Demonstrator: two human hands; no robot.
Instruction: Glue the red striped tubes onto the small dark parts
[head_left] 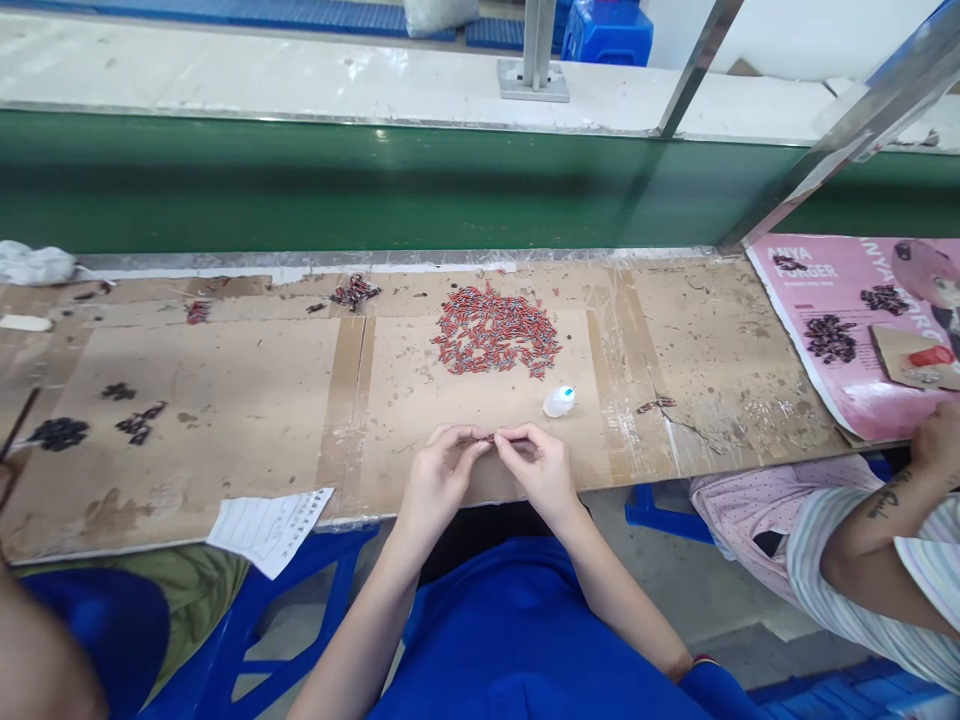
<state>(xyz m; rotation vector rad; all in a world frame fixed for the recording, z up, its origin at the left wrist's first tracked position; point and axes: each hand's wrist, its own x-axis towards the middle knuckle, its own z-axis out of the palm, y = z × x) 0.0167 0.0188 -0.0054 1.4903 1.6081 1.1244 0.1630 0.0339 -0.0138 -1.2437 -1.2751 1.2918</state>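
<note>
At 6 o'clock from red-grey pile [497, 332] on bench [420, 400], small dark-red part [490, 437] is between L hand [441, 470] and R hand [541, 468], each grip pinched on one end; prob. it's light, stiff, bit slippery, so best to hold w/ both ends.

A bright blue shirt [517, 640] has reddish trim [703, 659] edging its right sleeve [716, 688].

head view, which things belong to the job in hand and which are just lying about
Likely in the job:
small part, pinched by left hand and right hand
heap of reddish parts
perhaps the white bottle

Likely just lying about:
paper sheet, near edge
white bundle, far left
blue stool
</note>
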